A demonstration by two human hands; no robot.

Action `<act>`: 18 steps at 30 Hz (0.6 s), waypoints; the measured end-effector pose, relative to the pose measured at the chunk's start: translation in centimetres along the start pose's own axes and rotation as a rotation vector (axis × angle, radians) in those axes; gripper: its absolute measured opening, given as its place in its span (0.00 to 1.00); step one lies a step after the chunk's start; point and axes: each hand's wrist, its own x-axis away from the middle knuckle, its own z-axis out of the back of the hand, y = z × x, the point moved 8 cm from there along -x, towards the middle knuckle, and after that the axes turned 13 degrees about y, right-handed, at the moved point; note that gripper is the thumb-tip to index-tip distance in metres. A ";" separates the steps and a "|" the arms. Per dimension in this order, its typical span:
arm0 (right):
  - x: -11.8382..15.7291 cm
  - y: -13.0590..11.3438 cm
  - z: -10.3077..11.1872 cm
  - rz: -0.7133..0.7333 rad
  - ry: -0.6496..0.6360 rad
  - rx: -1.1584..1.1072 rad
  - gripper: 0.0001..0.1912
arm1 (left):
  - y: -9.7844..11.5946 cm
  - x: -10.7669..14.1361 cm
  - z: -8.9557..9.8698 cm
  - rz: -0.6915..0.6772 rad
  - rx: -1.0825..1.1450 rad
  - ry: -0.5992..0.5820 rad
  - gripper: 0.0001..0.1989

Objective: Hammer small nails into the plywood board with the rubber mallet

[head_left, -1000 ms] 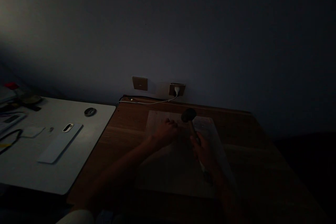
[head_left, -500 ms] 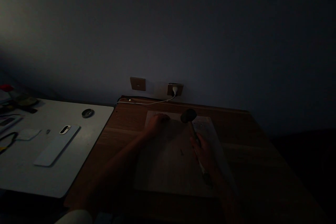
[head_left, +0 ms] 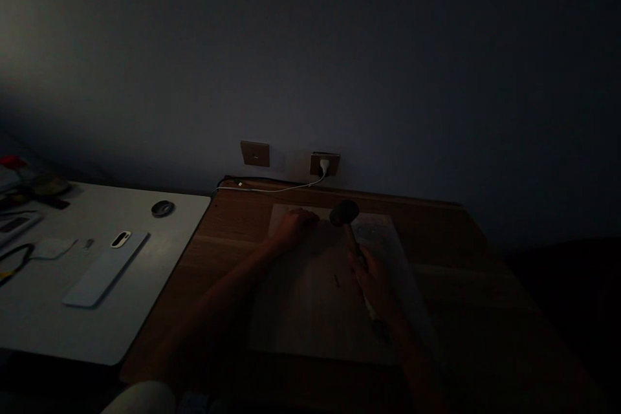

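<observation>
A mallet with a dark head [head_left: 345,212] and a slim handle is gripped in my right hand [head_left: 369,278], its head pointing away from me over the board. Beneath both hands lies a pale flat board [head_left: 301,310]. Near the board's far left part rests my left hand [head_left: 297,225], its fingers bent together and reaching right, close to the mallet head. What those fingers pinch, if anything, is lost in the dark. Between my forearms, a small dark nail-like piece [head_left: 337,281] lies on the board.
Under the board is a brown wooden table [head_left: 218,233] against the wall. A white table [head_left: 48,330] at left carries a phone [head_left: 107,272] and a roll of tape [head_left: 162,208]. A white cable [head_left: 276,190] runs to a plug in the wall socket [head_left: 317,163].
My right hand and the mallet have shifted slightly left, bringing the head closer to my left hand. My left fingers reach a little farther right.
</observation>
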 end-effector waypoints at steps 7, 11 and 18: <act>0.1 -0.5 -0.4 -0.005 -0.014 0.029 0.30 | 1.1 -0.4 0.0 -0.033 0.000 -0.030 0.12; 0.2 -0.5 -0.8 -0.011 -0.024 0.034 0.31 | 1.0 -0.5 -0.3 0.006 0.018 -0.024 0.14; 0.0 -1.2 -1.5 0.020 -0.035 0.060 0.33 | -0.5 -0.2 -0.5 0.090 0.067 0.008 0.23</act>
